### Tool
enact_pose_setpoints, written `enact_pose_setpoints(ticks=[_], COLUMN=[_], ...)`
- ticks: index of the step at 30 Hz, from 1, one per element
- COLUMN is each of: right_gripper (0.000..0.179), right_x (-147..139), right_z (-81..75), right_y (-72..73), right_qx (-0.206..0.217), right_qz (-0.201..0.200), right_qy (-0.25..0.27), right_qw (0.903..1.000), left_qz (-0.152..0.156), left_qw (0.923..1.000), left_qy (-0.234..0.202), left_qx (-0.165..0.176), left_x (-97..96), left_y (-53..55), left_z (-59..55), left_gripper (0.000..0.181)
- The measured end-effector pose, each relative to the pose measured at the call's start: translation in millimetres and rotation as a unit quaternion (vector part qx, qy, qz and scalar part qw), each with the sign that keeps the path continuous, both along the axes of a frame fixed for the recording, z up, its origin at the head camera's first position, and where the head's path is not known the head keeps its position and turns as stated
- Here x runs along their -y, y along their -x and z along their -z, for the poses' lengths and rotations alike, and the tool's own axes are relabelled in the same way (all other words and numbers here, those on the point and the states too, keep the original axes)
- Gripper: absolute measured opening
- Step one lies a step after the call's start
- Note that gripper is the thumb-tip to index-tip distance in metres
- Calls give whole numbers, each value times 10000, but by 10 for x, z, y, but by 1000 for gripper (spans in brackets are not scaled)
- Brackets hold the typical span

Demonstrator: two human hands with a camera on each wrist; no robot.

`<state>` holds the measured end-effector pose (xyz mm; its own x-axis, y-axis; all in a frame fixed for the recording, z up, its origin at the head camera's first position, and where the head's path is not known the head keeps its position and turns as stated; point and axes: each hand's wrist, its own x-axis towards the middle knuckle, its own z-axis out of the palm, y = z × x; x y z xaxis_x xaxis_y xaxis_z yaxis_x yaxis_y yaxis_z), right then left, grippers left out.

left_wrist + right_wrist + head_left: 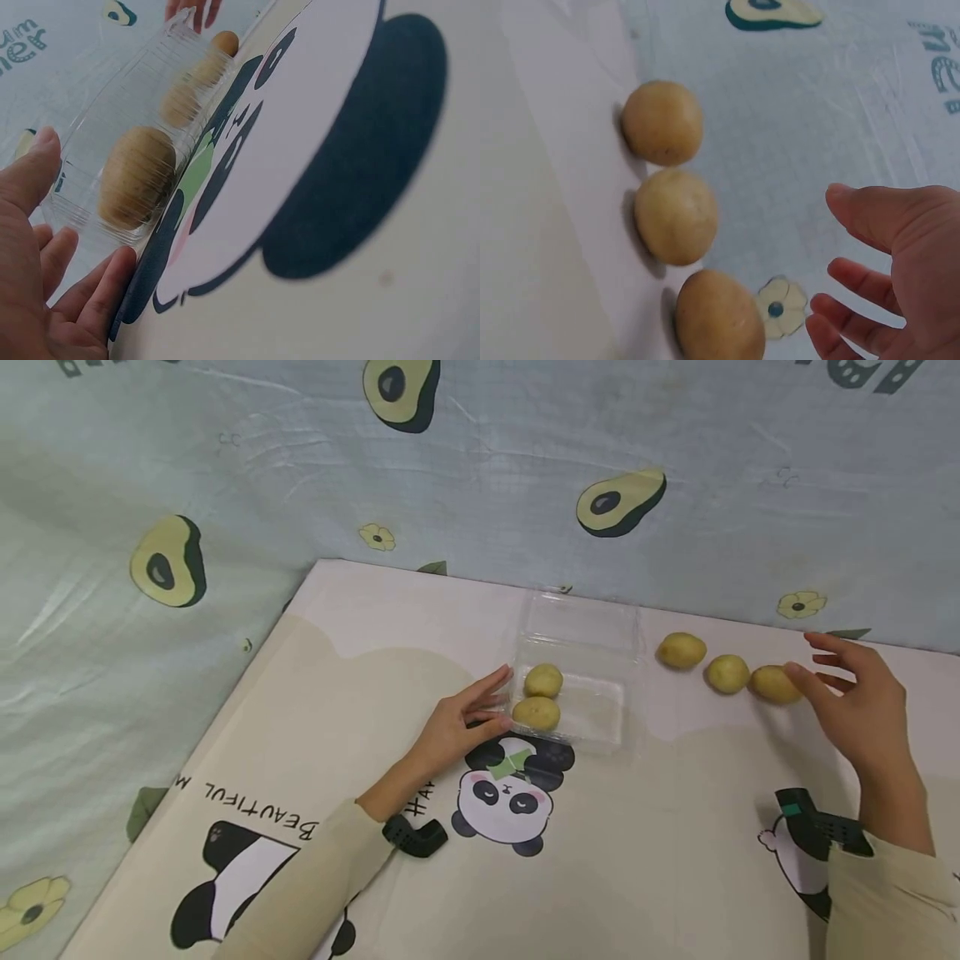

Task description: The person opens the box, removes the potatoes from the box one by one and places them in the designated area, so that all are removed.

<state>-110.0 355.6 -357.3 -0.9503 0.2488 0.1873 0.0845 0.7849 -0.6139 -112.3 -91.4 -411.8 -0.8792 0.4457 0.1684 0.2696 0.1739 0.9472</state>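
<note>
A clear plastic box (592, 706) lies with its lid (581, 620) folded back. Inside, along the left wall, sit two yellow potatoes, a far one (543, 680) and a near one (536, 714). My left hand (453, 724) touches the box's left side, fingers extended; in the left wrist view its fingertips (120, 262) are at the box's edge. Three more potatoes lie in a row to the right: a left one (681, 650), a middle one (727, 674) and a right one (772, 685). My right hand (862, 702) hovers by the right one, fingers apart, holding nothing.
The table cover (675, 860) has printed pandas and lettering. Behind and left of it hangs a pale curtain (487, 485) with avocado prints, close to the box lid and the loose potatoes. Black straps with cameras (415, 837) sit on both wrists.
</note>
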Motion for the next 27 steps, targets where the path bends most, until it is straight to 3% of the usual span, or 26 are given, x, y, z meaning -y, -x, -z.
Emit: enact_pose_setpoints(ticks=[1,3,7,11,18,24,27], right_gripper=[54,52,50,48,45,50,52], right_x=[26,85,241,413,712,929,1025], right_z=[-17,-69,-184,-252,-296,-275,-260], right_y=[0,5,23,37,46,70,71], right_qx=[-71,-238,-590,-953,-992,-1386,-1390], right_qz=[-1,-101,-490,-1077,-1714,-2419,-2696], right_qy=[-30,-51,86,489,507,318,363], right_qw=[10000,9997,9970,9884,9789,9598,9522], left_qz=[6,7,-20,-30,-29,-28,-21], left_qw=[10000,10000,10000,9999,9999,9999,10000], left_qy=[15,21,76,101,108,94,84], left_qx=[35,-13,-37,-55,-51,-31,-35], left_x=[-3,3,7,6,8,10,9], left_y=[0,35,31,26,23,24,26], left_z=[0,106,106,103,99,91,88], left_gripper=[68,68,69,68,68,68,69])
